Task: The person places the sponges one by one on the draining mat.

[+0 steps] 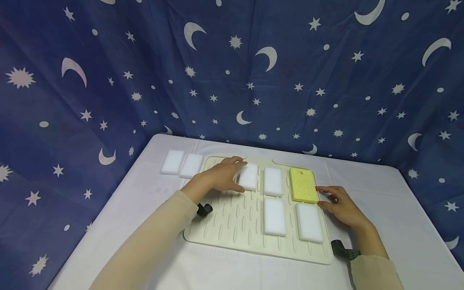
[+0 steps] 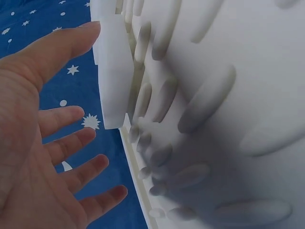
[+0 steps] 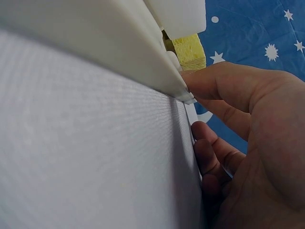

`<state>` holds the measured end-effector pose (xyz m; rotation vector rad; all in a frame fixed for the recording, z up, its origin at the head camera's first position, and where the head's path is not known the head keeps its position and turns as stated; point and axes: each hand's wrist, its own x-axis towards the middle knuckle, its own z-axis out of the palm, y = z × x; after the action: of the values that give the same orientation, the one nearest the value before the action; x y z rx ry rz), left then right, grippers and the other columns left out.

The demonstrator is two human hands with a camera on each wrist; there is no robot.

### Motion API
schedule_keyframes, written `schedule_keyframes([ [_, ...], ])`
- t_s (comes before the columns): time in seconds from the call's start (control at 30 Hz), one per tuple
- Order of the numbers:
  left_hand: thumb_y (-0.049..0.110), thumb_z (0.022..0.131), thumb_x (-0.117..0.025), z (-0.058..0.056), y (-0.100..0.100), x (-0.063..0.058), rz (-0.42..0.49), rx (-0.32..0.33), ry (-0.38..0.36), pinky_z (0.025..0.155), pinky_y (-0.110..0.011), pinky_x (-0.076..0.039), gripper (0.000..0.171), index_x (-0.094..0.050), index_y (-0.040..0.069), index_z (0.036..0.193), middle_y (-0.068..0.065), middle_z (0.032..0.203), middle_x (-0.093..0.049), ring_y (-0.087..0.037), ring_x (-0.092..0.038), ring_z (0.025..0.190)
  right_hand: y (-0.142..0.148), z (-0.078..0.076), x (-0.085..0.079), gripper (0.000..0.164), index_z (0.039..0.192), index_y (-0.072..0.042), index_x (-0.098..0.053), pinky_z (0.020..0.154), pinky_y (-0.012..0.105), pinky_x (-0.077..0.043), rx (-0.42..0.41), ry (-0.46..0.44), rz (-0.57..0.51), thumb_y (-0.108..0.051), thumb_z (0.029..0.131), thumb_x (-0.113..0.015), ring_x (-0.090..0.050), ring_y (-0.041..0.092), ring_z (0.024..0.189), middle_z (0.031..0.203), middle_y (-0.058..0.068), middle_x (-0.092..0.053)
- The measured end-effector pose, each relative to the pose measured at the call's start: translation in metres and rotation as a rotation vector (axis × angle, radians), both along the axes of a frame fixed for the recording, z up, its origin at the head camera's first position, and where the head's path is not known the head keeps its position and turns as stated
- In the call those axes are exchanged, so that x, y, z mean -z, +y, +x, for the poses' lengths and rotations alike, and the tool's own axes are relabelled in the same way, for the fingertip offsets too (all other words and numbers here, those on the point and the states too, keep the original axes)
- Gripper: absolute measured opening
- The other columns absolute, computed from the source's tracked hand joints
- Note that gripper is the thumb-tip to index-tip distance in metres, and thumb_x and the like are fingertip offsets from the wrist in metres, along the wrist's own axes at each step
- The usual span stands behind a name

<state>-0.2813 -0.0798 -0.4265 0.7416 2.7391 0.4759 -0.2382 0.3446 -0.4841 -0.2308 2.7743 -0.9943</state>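
Observation:
On a cream ridged drying mat (image 1: 228, 237) lie a yellow sponge (image 1: 303, 185) and several white foam sponges. My left hand (image 1: 226, 176) is over the mat, fingers and thumb spread around the left side of one white sponge (image 1: 249, 177). In the left wrist view that hand (image 2: 52, 157) has its fingers extended with a gap to the white sponge (image 2: 116, 76). My right hand (image 1: 344, 207) is at the mat's right edge, index finger and thumb reaching the yellow sponge's side. The right wrist view shows the thumb of this hand (image 3: 257, 129) right at the mat's rim.
Two more white sponges (image 1: 172, 162) lie side by side on the white-covered table (image 1: 119, 225), left of the mat. Other white sponges (image 1: 274, 216) sit in the mat's middle and lower right. A blue curtain (image 1: 232, 72) with moons and stars hangs behind.

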Motion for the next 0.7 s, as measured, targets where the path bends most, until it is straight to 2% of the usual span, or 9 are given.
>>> schedule_keyframes([
  [0.23, 0.056, 0.080, -0.071, 0.005, -0.005, -0.005, 0.011, 0.009, 0.015, 0.116, -0.046, -0.024, 0.094, -0.025, 0.022, 0.154, 0.001, 0.160, -0.019, -0.020, -0.016, 0.149, 0.001, -0.001, 0.001, 0.059, 0.143, -0.019, -0.047, 0.089, 0.051, -0.039, 0.001, 0.001, 0.007, -0.039, 0.090, -0.066, -0.041, 0.032, 0.112, 0.137, 0.015, -0.036],
  [0.7, 0.054, 0.079, -0.073, 0.016, -0.026, -0.013, 0.032, -0.028, 0.042, 0.116, -0.044, -0.026, 0.095, -0.023, 0.025, 0.154, 0.001, 0.159, -0.021, -0.020, -0.020, 0.147, 0.001, -0.001, 0.002, 0.059, 0.143, -0.021, -0.047, 0.089, 0.052, -0.038, 0.006, -0.007, -0.001, -0.041, 0.090, -0.065, -0.041, 0.032, 0.113, 0.138, 0.014, -0.036],
])
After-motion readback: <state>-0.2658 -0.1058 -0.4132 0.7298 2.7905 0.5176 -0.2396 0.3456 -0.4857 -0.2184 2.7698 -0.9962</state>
